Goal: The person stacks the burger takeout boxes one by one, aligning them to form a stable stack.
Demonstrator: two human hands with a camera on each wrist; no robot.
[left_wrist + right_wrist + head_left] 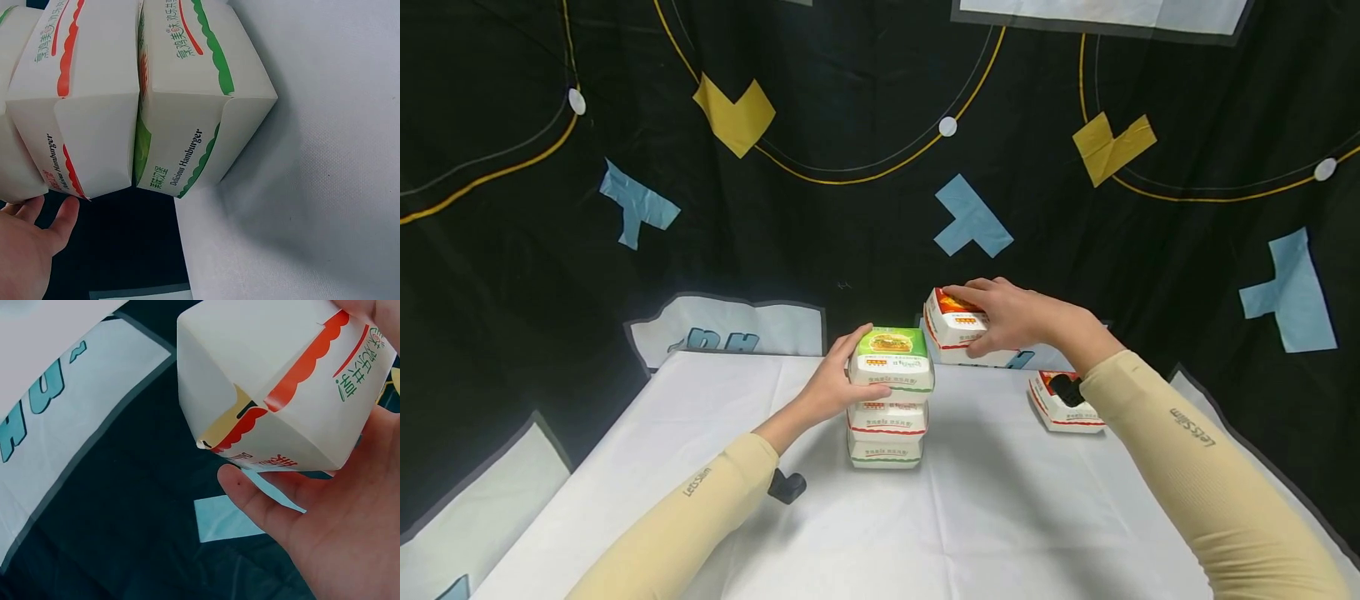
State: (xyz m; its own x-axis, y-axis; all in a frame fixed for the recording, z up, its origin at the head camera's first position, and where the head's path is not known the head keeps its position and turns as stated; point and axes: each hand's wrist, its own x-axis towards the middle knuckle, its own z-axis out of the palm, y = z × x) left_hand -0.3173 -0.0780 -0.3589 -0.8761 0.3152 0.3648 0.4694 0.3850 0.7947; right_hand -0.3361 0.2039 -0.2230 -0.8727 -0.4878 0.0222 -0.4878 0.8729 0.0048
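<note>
Three paper hamburger boxes stand stacked on the white table: a green-topped box (892, 343) uppermost, a red-trimmed box (898, 421) in the middle, and a green-trimmed box (886, 453) at the bottom. My left hand (835, 382) grips the uppermost box from its left side, thumb across the front. In the left wrist view, fingers (62, 220) show beside the stack. Up and to the right, my right hand (1026, 317) holds a red-topped hamburger box (949, 332) off the table, slightly tilted. The right wrist view shows this box (250, 369) between thumb and fingers.
Another red-trimmed hamburger box (1063, 417) rests on the table at the right, partly behind the right wrist camera (1066, 389). The white table (985, 517) ends at a black curtain (850, 242) with taped shapes.
</note>
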